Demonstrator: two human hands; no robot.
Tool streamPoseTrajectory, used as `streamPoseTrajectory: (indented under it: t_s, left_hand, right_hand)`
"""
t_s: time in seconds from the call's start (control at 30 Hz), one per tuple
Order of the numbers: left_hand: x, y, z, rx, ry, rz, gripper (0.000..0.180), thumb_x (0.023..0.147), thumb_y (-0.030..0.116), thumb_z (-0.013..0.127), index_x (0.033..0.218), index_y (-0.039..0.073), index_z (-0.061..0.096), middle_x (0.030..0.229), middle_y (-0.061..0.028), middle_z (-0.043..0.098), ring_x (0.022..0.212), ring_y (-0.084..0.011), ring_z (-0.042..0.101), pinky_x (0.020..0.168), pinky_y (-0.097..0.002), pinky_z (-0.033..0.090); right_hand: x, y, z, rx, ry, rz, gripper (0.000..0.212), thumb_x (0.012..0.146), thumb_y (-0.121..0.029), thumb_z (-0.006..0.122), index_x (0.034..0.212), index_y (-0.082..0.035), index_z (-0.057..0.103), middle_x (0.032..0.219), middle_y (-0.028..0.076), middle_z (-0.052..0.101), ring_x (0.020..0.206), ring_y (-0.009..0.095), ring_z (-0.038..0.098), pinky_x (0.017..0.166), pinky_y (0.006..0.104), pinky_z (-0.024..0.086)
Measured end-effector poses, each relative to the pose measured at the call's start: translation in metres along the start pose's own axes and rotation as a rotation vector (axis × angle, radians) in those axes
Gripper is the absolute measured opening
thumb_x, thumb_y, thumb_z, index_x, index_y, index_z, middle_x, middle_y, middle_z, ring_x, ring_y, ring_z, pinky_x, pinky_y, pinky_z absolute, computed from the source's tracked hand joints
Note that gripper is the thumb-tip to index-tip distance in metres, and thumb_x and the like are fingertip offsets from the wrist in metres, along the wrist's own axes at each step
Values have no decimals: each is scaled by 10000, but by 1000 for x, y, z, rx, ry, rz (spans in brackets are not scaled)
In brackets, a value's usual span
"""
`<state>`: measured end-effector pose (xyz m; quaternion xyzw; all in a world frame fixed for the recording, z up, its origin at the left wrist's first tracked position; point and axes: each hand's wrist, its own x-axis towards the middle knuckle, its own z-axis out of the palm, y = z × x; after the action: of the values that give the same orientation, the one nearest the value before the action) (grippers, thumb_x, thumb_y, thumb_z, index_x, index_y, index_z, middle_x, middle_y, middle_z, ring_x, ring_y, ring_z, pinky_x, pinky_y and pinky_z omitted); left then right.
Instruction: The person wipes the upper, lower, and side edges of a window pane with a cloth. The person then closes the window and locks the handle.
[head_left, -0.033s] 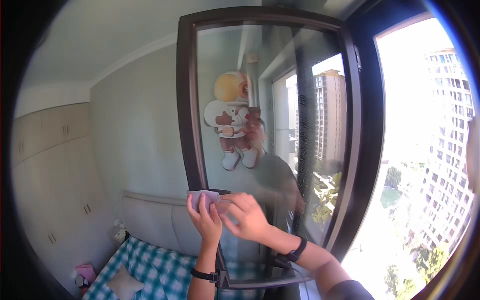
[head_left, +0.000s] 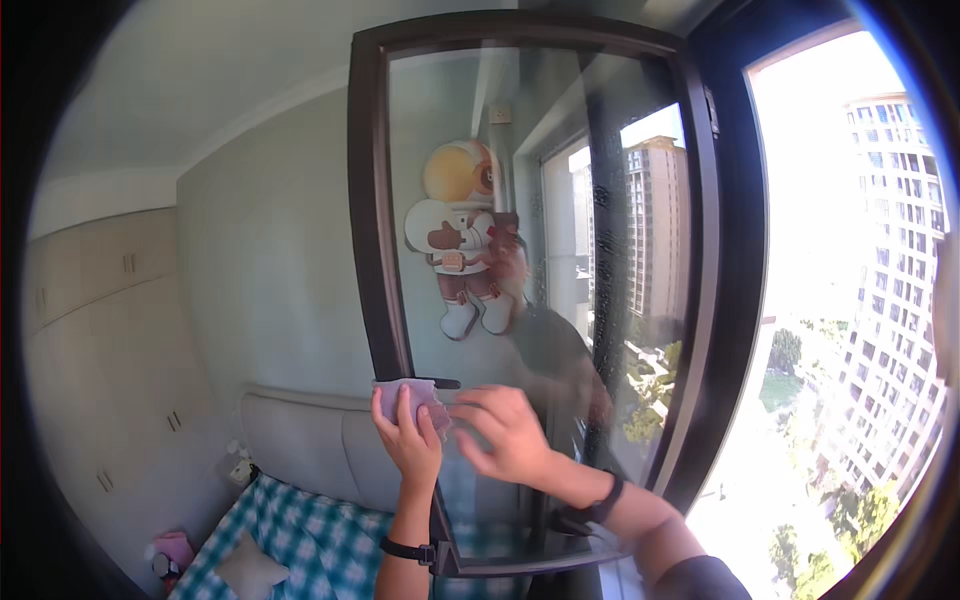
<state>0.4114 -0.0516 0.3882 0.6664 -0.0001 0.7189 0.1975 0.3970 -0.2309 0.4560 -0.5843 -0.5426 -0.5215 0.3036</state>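
Note:
A folded lilac cloth (head_left: 412, 400) is gripped in my left hand (head_left: 408, 440), its fingers wrapped over the front of it. The hand is at the left upright of an open, dark-framed window sash (head_left: 374, 220), just beside the black window handle (head_left: 448, 384). A little to the right of the cloth, my right hand (head_left: 502, 432) hovers before the glass pane (head_left: 560, 250). Its fingers are bent but apart, with nothing visible between them. Water drops or streaks mark the pane's right part, which also shows a reflection of a person.
Behind the sash stands a bed with a grey headboard (head_left: 310, 430), a teal checked cover (head_left: 300, 540) and a star-shaped cushion (head_left: 250, 568). An astronaut wall decoration (head_left: 462, 240) shows through the glass. The window opening (head_left: 800, 330) at right faces tall buildings. Pale wardrobes (head_left: 110, 350) line the left.
My right hand has drawn slightly right, away from the cloth, and its fingers have spread. My left hand still holds the cloth in nearly the same place.

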Motion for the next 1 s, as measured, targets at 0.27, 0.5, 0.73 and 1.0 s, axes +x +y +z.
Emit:
streamPoseTrajectory:
  t_s: [0.27, 0.5, 0.73, 1.0]
  left_hand:
    - [56, -3, 0, 70, -135, 239, 460, 863, 33, 577, 1321, 66, 548, 1467, -309, 327, 1282, -498, 434, 1020, -503, 432]
    - [156, 17, 11, 36, -18, 343, 515, 865, 28, 566, 1367, 20, 454, 1478, -319, 309, 1281, -507, 430, 1025, -509, 432]
    - [287, 38, 37, 108, 136, 384, 493, 891, 109, 578, 1338, -3, 405, 1461, -283, 378, 1254, -437, 489, 958, -447, 489]
    - [407, 66, 53, 72, 194, 321, 410, 887, 229, 630, 1185, 24, 435, 1116, -236, 623, 1011, -436, 608, 826, -475, 491]
  right_hand:
    - [-21, 78, -168, -657, 275, 99, 451, 703, -90, 670, 1141, -26, 584, 1298, 224, 488, 1235, 393, 462, 1021, 497, 376]
    - [-66, 158, -233, -868, 348, 483, 614, 961, -234, 532, 1491, -23, 305, 1536, 246, 272, 1417, 428, 283, 1150, 498, 251]
    - [-102, 187, -205, -625, 324, 523, 549, 1020, -262, 432, 1490, -5, 312, 1497, 250, 367, 1411, 402, 325, 1150, 453, 276]
    - [-98, 171, -201, -332, 411, 571, 603, 944, -120, 558, 1480, 9, 313, 1348, 283, 528, 1273, 398, 515, 1065, 402, 379]
